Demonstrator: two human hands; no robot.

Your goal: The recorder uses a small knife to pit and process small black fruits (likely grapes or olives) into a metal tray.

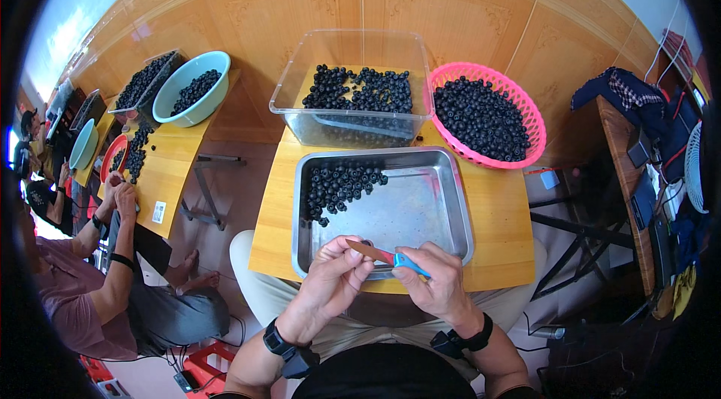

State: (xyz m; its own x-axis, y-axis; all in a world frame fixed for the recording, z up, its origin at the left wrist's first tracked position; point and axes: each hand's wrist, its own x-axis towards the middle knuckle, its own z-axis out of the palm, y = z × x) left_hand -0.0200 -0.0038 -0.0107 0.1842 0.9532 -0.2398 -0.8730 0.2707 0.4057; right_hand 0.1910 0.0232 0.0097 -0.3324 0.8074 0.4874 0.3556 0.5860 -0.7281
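One knife (369, 252) with a blue handle lies over the tray's near edge, and I have its handle gripped in the right hand (439, 286), fingers curled round it. Its blade points left, to the fingertips of the left hand (334, 279), where I see thumb and forefinger pinching a small dark thing (366, 243), mostly hidden; I cannot tell whether it is a berry.

Beneath, the metal tray (420, 204) sits along the near edge of the tabletop (499, 226). Its berries (334, 188) are heaped toward its far left corner, and bare metal shows to the right.

Behind the tray, the clear bin (353, 130) stands at the tabletop's far edge, with more berries inside. Just beside it, the pink basket (538, 125), full of berries, takes the far right corner and juts past the right edge.

Well apart on my left, a second table (169, 181) carries a teal bowl (209, 102) at its far right corner, a red bowl (107, 157) and loose berries; a co-worker (79, 301) sits there, hands together near its near edge. Over to the right, dark clothes (635, 98) lie on a brown desk (627, 188).
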